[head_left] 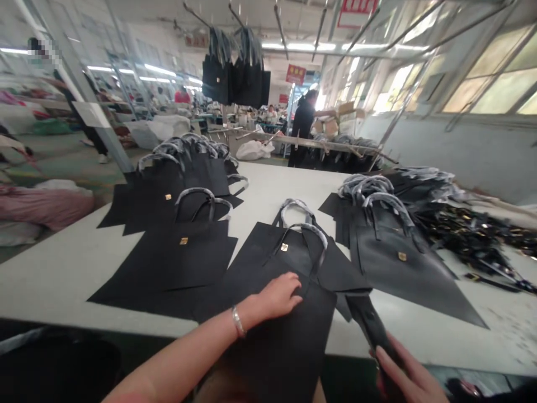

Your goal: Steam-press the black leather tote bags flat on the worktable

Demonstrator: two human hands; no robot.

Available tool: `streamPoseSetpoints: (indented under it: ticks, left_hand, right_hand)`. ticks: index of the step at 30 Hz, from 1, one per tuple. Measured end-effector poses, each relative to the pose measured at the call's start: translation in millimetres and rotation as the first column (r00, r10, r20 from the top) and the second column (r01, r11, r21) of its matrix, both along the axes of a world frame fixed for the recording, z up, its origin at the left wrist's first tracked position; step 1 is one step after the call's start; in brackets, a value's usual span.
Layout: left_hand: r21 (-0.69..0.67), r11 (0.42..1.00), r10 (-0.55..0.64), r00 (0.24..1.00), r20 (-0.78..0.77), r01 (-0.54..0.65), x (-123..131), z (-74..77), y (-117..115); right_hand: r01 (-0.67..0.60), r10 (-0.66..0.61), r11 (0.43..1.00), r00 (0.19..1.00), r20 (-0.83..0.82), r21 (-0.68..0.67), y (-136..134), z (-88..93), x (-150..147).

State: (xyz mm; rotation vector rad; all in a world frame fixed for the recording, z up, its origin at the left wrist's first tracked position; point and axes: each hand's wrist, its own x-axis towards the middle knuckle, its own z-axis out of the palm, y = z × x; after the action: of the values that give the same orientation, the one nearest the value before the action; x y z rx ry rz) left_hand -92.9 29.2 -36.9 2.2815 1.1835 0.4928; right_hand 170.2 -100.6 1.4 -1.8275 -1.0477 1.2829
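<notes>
A black handbag lies in front of me, its loop handles wrapped in pale film and a small gold clasp plate near its top edge. My left hand rests on this bag, fingers lightly bent and thumb apart, gripping nothing. At the lower right, my right hand is closed around a wide black strap. The strap's far end reaches up to the bag's right side, by a folded-out black panel. Whether strap and bag are joined there I cannot tell.
More black bags lie left on the white table, and a bag stack lies right. Beyond it is a heap of black straps with gold fittings. Bags hang from a rack overhead. A person stands behind the table.
</notes>
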Motion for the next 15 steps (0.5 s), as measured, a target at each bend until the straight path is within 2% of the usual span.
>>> streamPoseSetpoints:
  ticks: [3,6,8,11,15]
  left_hand:
    - [0.066,0.998,0.021,0.996,-0.081,-0.016,-19.9,-25.7,-26.5]
    - [0.132,0.99,0.063,0.992,-0.108,-0.048,-27.1,-36.8,-38.9]
    - [0.151,0.986,0.083,0.992,-0.094,-0.068,-25.7,-39.9,-41.0]
    - [0.161,0.984,0.093,0.994,-0.065,-0.082,-22.4,-42.5,-40.3]
    - [0.149,0.985,0.087,0.996,-0.024,-0.082,-21.3,-46.6,-38.7]
  right_hand:
    - [-0.118,0.116,0.992,0.992,-0.053,-0.039,8.8,-16.9,-5.9]
    - [-0.195,0.19,0.979,0.979,-0.076,-0.062,24.7,-28.6,-17.7]
    - [-0.257,0.251,0.962,0.965,-0.073,-0.089,37.8,-25.5,-28.2]
    - [-0.335,0.325,0.931,0.942,-0.085,-0.143,56.8,-9.7,-43.5]
    - [-0.419,0.412,0.899,0.908,-0.082,-0.126,76.4,5.4,-57.4]
